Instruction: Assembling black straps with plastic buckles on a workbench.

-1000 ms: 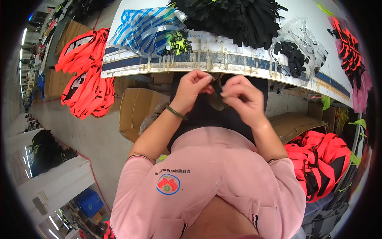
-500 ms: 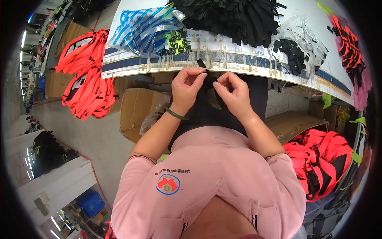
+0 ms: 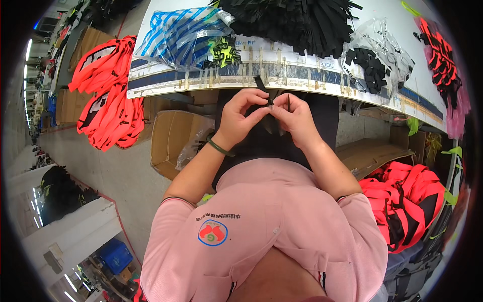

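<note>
Just in front of the table's near edge, my two hands meet fingertip to fingertip over a black strap point(image 3: 260, 84). My left hand point(image 3: 241, 115) pinches it between thumb and fingers, with one flat end sticking up toward the table. Closed on the same strap from the other side is my right hand point(image 3: 297, 120), its thumb close to my left thumb. A small dark piece shows between the fingertips, too small to name. Below the hands, the rest of the strap blends into the dark cloth on my lap.
On the white table point(image 3: 282, 74) lie a heap of black straps point(image 3: 297, 25), a blue-striped plastic bag point(image 3: 183, 38), small black and yellow-green buckles point(image 3: 224, 53) and a clear bag point(image 3: 390, 55) with black pieces. Neon-red bundles point(image 3: 113, 116) hang left. A cardboard box point(image 3: 173, 138) stands below.
My hands have come closer together, and the fingertips now meet at the strap. The strap's free end reaches farther up and slightly right.
</note>
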`<action>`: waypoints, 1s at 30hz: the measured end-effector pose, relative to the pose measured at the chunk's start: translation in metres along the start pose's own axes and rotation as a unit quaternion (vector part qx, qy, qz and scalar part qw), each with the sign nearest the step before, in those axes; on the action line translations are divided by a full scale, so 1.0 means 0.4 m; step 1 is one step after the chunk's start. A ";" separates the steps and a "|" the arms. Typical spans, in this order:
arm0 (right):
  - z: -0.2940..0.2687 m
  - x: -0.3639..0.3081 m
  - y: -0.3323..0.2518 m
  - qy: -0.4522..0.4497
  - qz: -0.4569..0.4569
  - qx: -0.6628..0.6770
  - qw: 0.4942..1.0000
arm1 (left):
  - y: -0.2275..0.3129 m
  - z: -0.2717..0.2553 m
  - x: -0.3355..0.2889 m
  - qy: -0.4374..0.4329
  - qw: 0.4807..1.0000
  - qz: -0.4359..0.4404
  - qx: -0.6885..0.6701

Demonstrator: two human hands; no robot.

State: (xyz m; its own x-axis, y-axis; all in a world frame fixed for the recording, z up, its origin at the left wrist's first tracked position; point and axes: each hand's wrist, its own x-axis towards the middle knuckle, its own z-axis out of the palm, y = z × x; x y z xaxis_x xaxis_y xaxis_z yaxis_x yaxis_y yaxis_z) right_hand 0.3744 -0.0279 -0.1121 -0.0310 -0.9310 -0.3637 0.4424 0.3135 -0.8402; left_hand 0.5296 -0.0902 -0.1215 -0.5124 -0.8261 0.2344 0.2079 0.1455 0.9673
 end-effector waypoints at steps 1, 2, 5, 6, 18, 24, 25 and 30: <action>0.002 -0.002 -0.004 0.007 -0.021 0.006 1.000 | -0.001 -0.002 -0.003 0.001 1.000 0.000 0.000; 0.005 -0.003 -0.008 0.013 -0.043 0.012 0.999 | -0.003 -0.004 -0.006 -0.004 0.999 -0.031 -0.041; -0.008 -0.005 -0.031 -0.030 -0.011 0.029 0.999 | -0.001 -0.018 -0.006 -0.039 0.999 -0.035 -0.008; -0.017 -0.002 -0.032 -0.029 -0.011 0.029 0.999 | 0.005 -0.022 -0.003 -0.070 0.995 -0.008 0.068; -0.078 0.030 -0.052 0.006 -0.014 0.029 0.999 | 0.078 -0.010 -0.001 -0.207 0.961 0.023 0.181; -0.074 0.024 -0.037 -0.003 -0.032 0.060 0.998 | 0.063 -0.011 -0.009 -0.224 0.972 0.007 0.066; -0.070 0.020 -0.035 -0.012 -0.042 0.076 0.996 | 0.047 -0.011 -0.013 -0.194 0.980 -0.012 -0.038; -0.039 0.008 -0.049 -0.027 -0.042 0.077 0.996 | 0.009 -0.008 -0.003 -0.099 0.919 -0.277 -0.261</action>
State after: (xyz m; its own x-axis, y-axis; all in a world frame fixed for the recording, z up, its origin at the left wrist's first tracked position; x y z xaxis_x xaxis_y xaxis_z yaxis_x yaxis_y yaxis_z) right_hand 0.3517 -0.0342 -0.1031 -0.0268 -0.9626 -0.2697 0.5725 0.2064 -0.7935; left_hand 0.5338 -0.0904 -0.1186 -0.7915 -0.5711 -0.2175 0.2136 -0.5920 0.7771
